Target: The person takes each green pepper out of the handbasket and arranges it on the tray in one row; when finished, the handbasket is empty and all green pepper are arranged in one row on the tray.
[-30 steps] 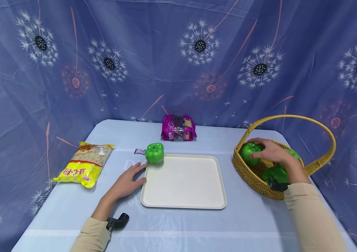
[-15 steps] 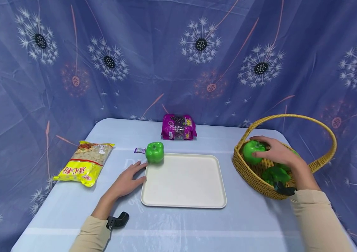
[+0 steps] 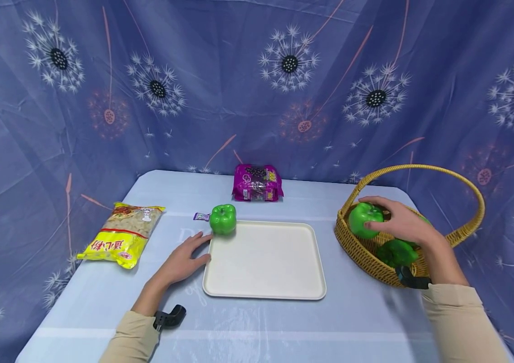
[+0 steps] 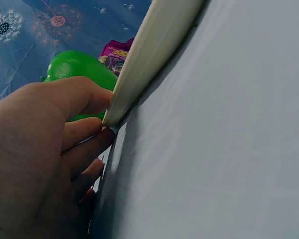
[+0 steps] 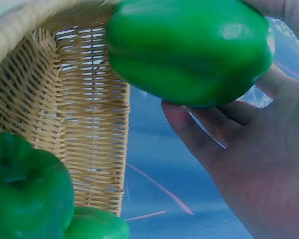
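Note:
My right hand [image 3: 399, 220] holds a green bell pepper [image 3: 365, 220] between thumb and fingers, at the left part of a wicker basket [image 3: 365, 259]. In the right wrist view that bell pepper [image 5: 189, 52] lies on its side against the fingers, close by the basket wall [image 5: 92, 119]. Another green bell pepper [image 5: 27, 191] and part of a further green one [image 5: 97, 224] lie lower in the basket. My left hand [image 3: 185, 262] touches the left rim of a cream tray [image 3: 263, 295] with relaxed fingertips. A green bell pepper [image 3: 223, 219] sits at the tray's back left corner.
A yellow bag of pasta [image 3: 122, 235] lies on the left of the table. Purple packaging [image 3: 257, 183] stands at the back, and a small purple wrapped piece [image 3: 201, 217] lies near the tray corner. The basket's tall handle [image 3: 420, 167] arches over the right side.
My right hand has drawn back slightly toward the right and lifted a little, with the bell pepper in its fingers raised slightly. The left hand has stayed at the tray rim.

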A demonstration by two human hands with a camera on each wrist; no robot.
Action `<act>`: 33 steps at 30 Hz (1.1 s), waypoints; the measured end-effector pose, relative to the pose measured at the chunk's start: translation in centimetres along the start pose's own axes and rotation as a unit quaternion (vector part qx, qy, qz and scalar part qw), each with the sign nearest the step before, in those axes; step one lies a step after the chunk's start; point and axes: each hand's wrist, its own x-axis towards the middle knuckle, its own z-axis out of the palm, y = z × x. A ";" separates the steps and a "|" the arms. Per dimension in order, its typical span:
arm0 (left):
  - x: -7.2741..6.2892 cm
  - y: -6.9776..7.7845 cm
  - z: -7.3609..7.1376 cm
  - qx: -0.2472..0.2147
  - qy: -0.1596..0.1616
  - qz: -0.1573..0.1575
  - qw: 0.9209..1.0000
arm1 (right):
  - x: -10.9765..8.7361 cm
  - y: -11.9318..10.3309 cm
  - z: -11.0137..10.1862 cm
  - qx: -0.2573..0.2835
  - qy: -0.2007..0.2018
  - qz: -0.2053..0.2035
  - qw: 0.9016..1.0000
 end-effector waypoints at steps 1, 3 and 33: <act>0.0 0.0 0.0 0.001 -0.001 0.001 1.000 | 0.0 -0.2 0.0 0.000 0.002 -0.002 1.000; 0.0 0.0 0.0 -0.001 0.000 0.000 1.000 | -0.1 -0.6 0.1 0.004 0.003 -0.008 1.000; -0.1 0.1 0.1 -0.004 0.001 0.005 1.000 | 3.1 -4.4 4.9 0.001 -0.030 -0.063 0.998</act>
